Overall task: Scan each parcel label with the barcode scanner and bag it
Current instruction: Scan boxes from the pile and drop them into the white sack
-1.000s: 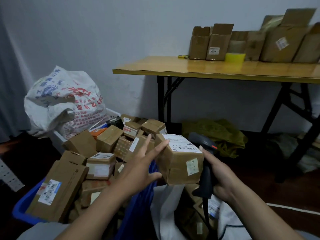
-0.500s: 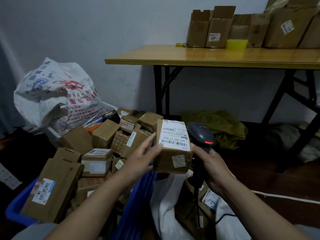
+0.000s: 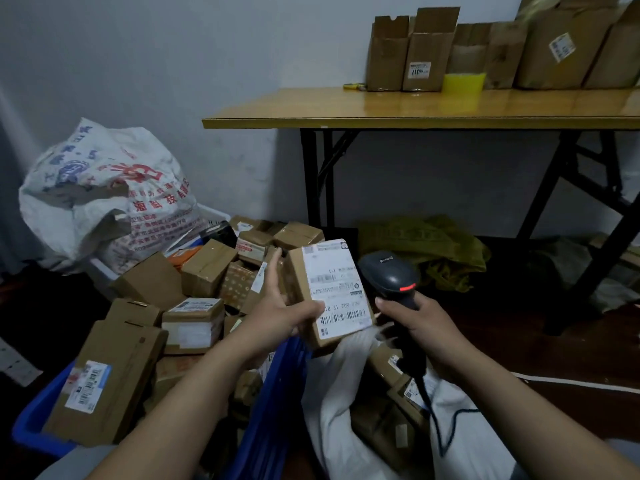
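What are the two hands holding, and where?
Left hand: brown labelled cardboard parcel, by its left side. Right hand: black barcode scanner, by its handle.

Place: a small parcel-sorting back room, makeshift rather than a proper depot.
Stock: taped cardboard parcels (image 3: 207, 271) with printed shipping labels, heaped in a blue bin (image 3: 31, 427) left of the left grip (image 3: 280, 306).
Tool: a corded barcode scanner (image 3: 391, 277) held in the right grip (image 3: 422, 327).
Bagging: a white sack (image 3: 332, 393) open below both grips, parcels inside; a printed woven sack (image 3: 104, 188) far left.
Furniture: a folding desk (image 3: 415, 112) beyond the grips, carrying opened cartons (image 3: 429, 50).
Room: bare pale wall (image 3: 207, 64), dark floor (image 3: 554, 358), dim light.
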